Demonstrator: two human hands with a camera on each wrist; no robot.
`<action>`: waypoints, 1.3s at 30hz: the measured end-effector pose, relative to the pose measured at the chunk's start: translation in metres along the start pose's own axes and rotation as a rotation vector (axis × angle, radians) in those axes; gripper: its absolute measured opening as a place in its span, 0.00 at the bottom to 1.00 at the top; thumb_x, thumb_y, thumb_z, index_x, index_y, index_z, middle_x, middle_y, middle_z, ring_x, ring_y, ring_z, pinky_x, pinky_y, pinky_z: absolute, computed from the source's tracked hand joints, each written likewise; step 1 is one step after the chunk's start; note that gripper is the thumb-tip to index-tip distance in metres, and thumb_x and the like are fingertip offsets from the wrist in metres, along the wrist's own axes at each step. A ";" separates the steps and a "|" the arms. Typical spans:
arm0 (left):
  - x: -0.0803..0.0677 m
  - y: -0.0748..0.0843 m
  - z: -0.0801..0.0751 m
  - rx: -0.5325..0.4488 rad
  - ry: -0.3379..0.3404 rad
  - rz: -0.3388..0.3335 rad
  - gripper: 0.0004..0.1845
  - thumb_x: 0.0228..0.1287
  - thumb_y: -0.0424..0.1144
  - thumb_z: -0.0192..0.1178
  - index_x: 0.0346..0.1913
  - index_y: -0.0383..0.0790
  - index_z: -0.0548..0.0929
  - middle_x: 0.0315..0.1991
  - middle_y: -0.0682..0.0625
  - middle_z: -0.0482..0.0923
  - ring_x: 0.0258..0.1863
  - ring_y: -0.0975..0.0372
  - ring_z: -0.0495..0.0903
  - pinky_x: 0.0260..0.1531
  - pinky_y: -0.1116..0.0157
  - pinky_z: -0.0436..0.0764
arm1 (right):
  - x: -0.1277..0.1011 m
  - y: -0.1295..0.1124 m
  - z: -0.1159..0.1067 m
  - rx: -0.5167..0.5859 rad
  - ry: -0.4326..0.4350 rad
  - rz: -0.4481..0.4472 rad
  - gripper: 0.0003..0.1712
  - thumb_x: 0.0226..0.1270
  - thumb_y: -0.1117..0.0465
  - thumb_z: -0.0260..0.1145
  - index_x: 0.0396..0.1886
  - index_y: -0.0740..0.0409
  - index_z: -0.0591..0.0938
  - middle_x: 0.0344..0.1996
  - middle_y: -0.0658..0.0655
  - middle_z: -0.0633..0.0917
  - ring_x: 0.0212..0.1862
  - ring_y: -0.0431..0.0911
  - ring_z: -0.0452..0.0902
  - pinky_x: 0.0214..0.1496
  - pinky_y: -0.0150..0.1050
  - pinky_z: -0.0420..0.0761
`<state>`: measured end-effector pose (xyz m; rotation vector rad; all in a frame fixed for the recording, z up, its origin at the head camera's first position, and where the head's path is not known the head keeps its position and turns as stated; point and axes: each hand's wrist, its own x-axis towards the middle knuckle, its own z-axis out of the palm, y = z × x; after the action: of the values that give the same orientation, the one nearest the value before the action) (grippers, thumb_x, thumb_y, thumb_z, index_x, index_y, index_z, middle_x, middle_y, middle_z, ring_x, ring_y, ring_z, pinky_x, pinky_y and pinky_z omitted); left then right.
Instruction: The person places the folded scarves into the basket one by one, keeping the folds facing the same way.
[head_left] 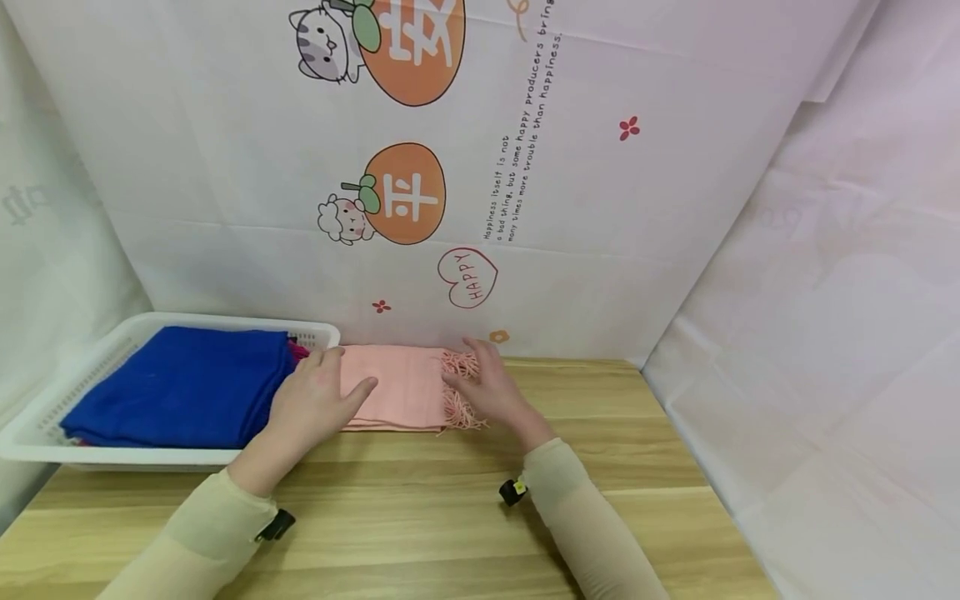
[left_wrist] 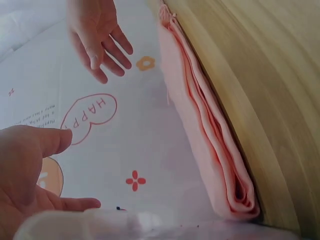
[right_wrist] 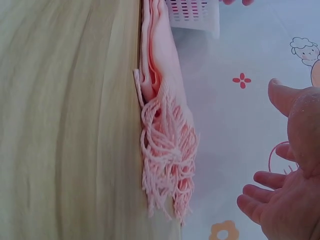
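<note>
A folded pink scarf (head_left: 397,385) lies flat on the wooden table against the back wall, its fringe (right_wrist: 170,155) at the right end. My left hand (head_left: 313,396) hovers over the scarf's left end, fingers spread, beside the basket's right rim. Above the fringe is my right hand (head_left: 491,385), also with spread fingers and nothing in it. In both wrist views the hands are apart from the scarf, which shows its stacked folds (left_wrist: 210,130) from the side.
At the left stands a white plastic basket (head_left: 45,454) holding a folded blue cloth (head_left: 187,387), with some magenta fabric (head_left: 298,352) showing beneath it. A printed white sheet (head_left: 570,208) forms the back wall. Wooden table surface (head_left: 405,517) extends in front of the scarf.
</note>
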<state>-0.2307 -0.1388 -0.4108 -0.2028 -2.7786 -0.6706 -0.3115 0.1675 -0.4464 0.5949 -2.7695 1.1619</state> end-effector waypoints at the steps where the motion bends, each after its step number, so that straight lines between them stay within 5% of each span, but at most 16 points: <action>1: 0.000 0.001 0.002 0.004 0.003 0.004 0.46 0.80 0.61 0.64 0.77 0.21 0.69 0.73 0.21 0.72 0.70 0.30 0.74 0.67 0.31 0.76 | 0.001 0.001 -0.001 -0.005 -0.002 -0.001 0.50 0.82 0.42 0.70 0.90 0.56 0.59 0.86 0.65 0.61 0.85 0.64 0.60 0.85 0.64 0.62; 14: 0.005 0.016 0.019 0.030 -0.032 0.059 0.42 0.79 0.60 0.65 0.73 0.22 0.75 0.65 0.25 0.79 0.60 0.35 0.83 0.55 0.35 0.85 | 0.016 0.010 -0.008 -0.076 -0.057 0.001 0.50 0.84 0.42 0.68 0.91 0.58 0.57 0.86 0.69 0.59 0.86 0.66 0.56 0.85 0.66 0.60; 24: 0.010 0.023 0.037 0.075 -0.118 0.098 0.40 0.78 0.61 0.66 0.65 0.21 0.80 0.57 0.27 0.83 0.56 0.35 0.84 0.60 0.36 0.82 | 0.030 0.009 -0.013 -0.148 -0.103 0.021 0.52 0.84 0.40 0.68 0.91 0.59 0.56 0.86 0.70 0.59 0.84 0.68 0.60 0.83 0.67 0.63; 39: 0.015 0.022 0.062 0.150 -0.223 -0.071 0.38 0.76 0.64 0.68 0.58 0.26 0.82 0.52 0.29 0.79 0.53 0.37 0.81 0.53 0.39 0.83 | 0.059 0.027 -0.004 -0.133 -0.175 0.082 0.55 0.83 0.40 0.66 0.89 0.70 0.55 0.84 0.76 0.62 0.84 0.70 0.60 0.85 0.64 0.62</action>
<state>-0.2552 -0.0890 -0.4500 -0.1573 -3.0467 -0.4784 -0.3770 0.1685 -0.4490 0.6018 -3.0154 0.9722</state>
